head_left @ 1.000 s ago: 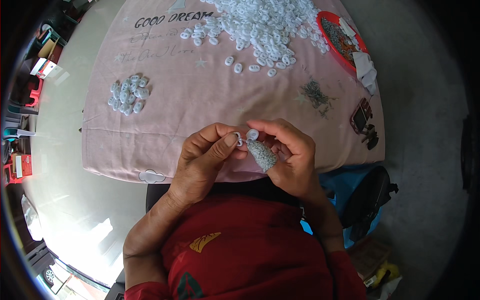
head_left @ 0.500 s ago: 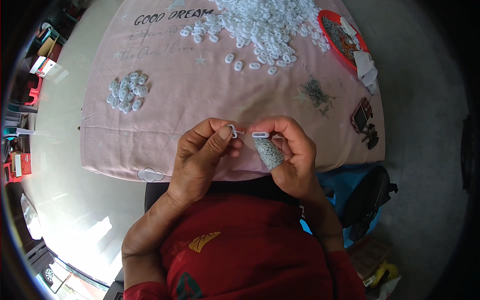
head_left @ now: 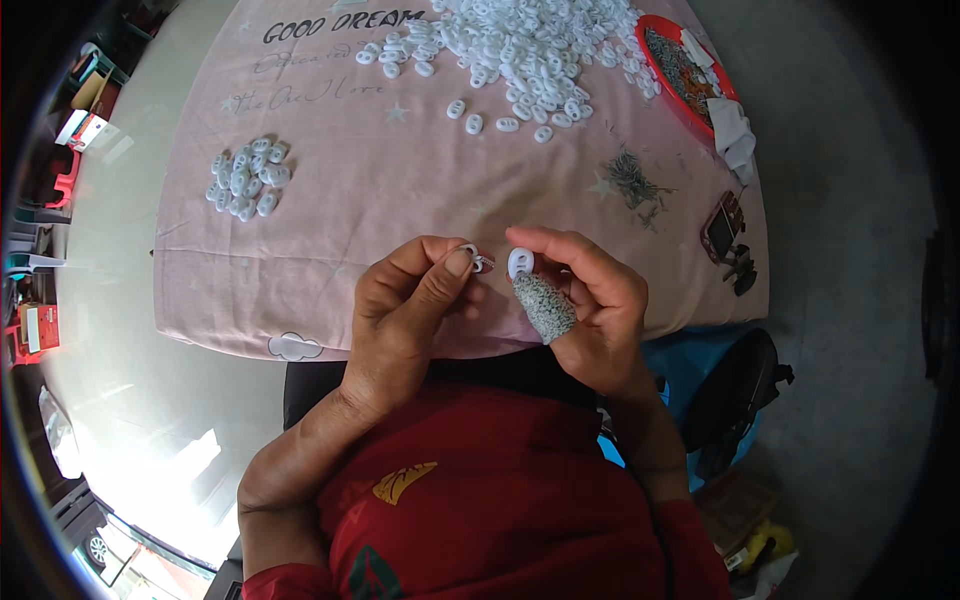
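Note:
My left hand [head_left: 405, 305] pinches a small metal clip [head_left: 477, 262] between thumb and forefinger. My right hand [head_left: 590, 300] holds a small white oval plastic piece [head_left: 519, 263] at its fingertips; its thumb wears a grey knitted finger cot [head_left: 545, 307]. The clip and the white piece sit a short gap apart above the near edge of a pink cloth [head_left: 380, 190] covering the table. A large heap of the same white oval pieces [head_left: 520, 45] lies at the far side. A smaller group of white pieces [head_left: 245, 178] lies at the left.
A red bowl [head_left: 685, 70] with small metal parts stands at the far right, white cloth beside it. Loose metal clips [head_left: 635, 185] lie on the cloth right of centre. A dark small device [head_left: 722, 228] rests near the right edge. Boxes stand on the floor at left.
My hands have drawn slightly apart: the white piece and the clip, close together a second ago, are now separated by a small gap. The right hand turned the white piece upright.

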Motion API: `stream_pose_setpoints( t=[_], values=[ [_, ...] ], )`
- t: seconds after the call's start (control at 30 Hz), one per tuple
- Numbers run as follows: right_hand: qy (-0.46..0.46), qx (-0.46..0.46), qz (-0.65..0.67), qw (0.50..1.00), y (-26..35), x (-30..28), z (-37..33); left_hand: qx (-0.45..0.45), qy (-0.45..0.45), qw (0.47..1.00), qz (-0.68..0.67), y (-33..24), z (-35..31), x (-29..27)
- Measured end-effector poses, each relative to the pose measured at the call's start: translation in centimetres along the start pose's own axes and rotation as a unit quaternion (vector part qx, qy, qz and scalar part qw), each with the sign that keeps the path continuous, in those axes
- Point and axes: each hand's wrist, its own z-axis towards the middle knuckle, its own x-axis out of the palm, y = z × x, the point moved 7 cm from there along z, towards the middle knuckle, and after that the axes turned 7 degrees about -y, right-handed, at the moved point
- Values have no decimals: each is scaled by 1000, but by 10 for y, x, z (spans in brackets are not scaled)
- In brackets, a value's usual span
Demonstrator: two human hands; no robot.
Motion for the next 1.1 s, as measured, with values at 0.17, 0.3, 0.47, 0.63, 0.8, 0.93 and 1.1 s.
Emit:
stream_pose_setpoints(
  t=[0.17, 0.3, 0.47, 0.63, 0.8, 0.93, 1.1],
  values=[
    [-13, -27, -87, 996, -4, -8, 1, -87, 25, 993, -69, 9, 5, 3],
    [-22, -160, -386, 908, -20, -21, 27, -105, 25, 991, -80, 14, 9, -1],
    [-47, -221, -390, 893, -12, -20, 24, -101, 18, 991, -83, 12, 8, 1],
    [-52, -241, -225, 943, 28, 2, 8, -111, 37, 990, -77, 13, 5, 4],
    [-43, -294, -219, 930, 20, 1, 7, -121, 38, 988, -88, 13, 0, 10],
    [-51, -254, -237, 936, 23, 2, 7, -111, 40, 990, -80, 11, -2, 12],
    [-48, -283, -272, 919, 28, 2, 7, -35, 29, 999, 13, 0, -4, 13]
  ],
)
